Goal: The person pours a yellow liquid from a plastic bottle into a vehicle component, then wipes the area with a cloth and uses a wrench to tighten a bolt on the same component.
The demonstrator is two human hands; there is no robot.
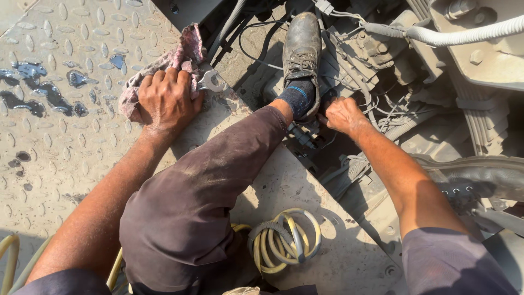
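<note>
My left hand [165, 100] presses down on a pink rag [185, 50] and the handle of a metal spanner [210, 81], whose open jaw sticks out to the right, all on a patterned metal deck plate [65, 136]. My right hand [343, 114] reaches down among cables and dusty machine parts [382, 71], fingers curled around something small and dark that I cannot make out. Between the arms lies my own leg in dark trousers [207, 186], with a worn shoe [302, 46] resting on the machinery.
Oil or water stains [38, 90] mark the deck plate at left. A coiled yellowish hose [286, 240] lies by my knee. A ribbed white conduit [469, 30] runs along the top right over grey frame parts.
</note>
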